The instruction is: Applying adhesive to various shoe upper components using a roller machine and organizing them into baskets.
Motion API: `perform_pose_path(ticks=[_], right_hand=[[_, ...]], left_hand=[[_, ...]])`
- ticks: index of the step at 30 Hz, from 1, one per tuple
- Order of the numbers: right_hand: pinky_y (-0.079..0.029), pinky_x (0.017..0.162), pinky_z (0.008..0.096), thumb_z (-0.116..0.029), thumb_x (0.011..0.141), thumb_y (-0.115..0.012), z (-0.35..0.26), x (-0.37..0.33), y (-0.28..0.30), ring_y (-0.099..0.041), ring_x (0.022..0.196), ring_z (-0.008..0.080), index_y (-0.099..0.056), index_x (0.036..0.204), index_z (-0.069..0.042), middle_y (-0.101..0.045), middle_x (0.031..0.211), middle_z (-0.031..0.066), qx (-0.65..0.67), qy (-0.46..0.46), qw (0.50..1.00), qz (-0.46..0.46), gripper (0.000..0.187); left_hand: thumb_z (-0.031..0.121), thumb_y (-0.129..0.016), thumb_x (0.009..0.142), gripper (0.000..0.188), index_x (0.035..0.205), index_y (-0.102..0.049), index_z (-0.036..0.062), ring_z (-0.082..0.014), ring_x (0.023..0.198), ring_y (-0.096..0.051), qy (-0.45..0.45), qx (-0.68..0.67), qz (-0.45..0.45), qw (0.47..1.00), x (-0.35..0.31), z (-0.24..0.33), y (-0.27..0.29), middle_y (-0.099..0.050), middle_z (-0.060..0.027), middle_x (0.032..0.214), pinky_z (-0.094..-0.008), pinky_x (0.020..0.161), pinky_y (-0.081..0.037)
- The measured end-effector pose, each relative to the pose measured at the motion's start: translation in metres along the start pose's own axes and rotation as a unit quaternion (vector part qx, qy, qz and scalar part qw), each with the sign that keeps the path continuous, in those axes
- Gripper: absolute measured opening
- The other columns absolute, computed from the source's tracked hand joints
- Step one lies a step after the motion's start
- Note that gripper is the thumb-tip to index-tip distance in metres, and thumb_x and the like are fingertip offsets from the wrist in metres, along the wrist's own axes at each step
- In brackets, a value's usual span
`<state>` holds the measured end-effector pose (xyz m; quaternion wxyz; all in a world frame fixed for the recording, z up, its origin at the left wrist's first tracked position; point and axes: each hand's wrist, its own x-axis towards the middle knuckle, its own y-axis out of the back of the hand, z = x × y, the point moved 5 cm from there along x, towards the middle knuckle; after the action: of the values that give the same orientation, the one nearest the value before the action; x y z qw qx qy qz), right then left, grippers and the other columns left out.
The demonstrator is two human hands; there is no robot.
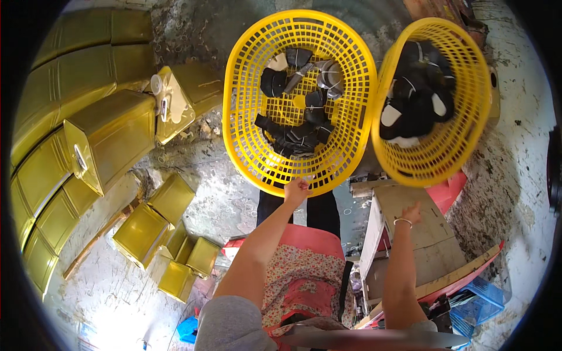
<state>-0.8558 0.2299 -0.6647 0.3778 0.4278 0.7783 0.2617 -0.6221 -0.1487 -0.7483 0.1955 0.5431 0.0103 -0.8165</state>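
Note:
A yellow oval plastic basket (231, 105) lies in front of my knees, holding several black bundles (293, 140) and a few grey bundles (331, 76), some bound with thin pale bands. My left hand (297, 190) is closed at its near rim, with the fingers curled over the edge. My right hand (411, 212) is apart from it, over a worn wooden bench (424, 240), with at least the index finger stretched out and nothing visible in it. Just beyond that hand, a second yellow basket (404, 172) stands tilted, with black pieces (424, 82) and white pieces inside.
Gold rectangular metal cans (111, 134) are stacked along the left, and smaller ones (140, 234) lie nearer me. One can (175, 111) has pale residue on its top. A blue plastic crate (480, 301) is at the lower right. Thin rings are scattered on the stained floor (219, 199).

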Motion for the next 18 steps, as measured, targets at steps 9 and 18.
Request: perform_pose_path(ticks=[9,18], right_hand=[[-0.046,0.078,0.0293,-0.003,0.08,-0.061,-0.008,-0.157,-0.089,-0.053,0.091,0.0177,-0.05,0.101,0.0,-0.053,0.101,0.01,-0.085,0.369,0.888,-0.262,0.024],[-0.045,0.075,0.0379,-0.001,0.078,-0.058,0.044,-0.281,-0.201,-0.054,0.085,0.0319,-0.052,0.087,-0.003,-0.055,0.092,0.015,-0.301,0.503,0.57,-0.576,0.012]], left_hand=[[0.004,-0.078,0.066,0.021,0.082,-0.066,0.0015,-0.0115,0.068,-0.064,-0.017,-0.021,0.025,0.999,-0.013,-0.013,0.024,-0.066,-0.006,0.074,-0.0244,0.067,-0.052],[0.007,-0.079,0.067,0.021,0.078,-0.062,0.0011,-0.0108,0.062,-0.06,-0.049,-0.035,-0.01,0.998,-0.016,0.004,0.008,-0.061,-0.0044,0.066,-0.0234,0.063,-0.051]])
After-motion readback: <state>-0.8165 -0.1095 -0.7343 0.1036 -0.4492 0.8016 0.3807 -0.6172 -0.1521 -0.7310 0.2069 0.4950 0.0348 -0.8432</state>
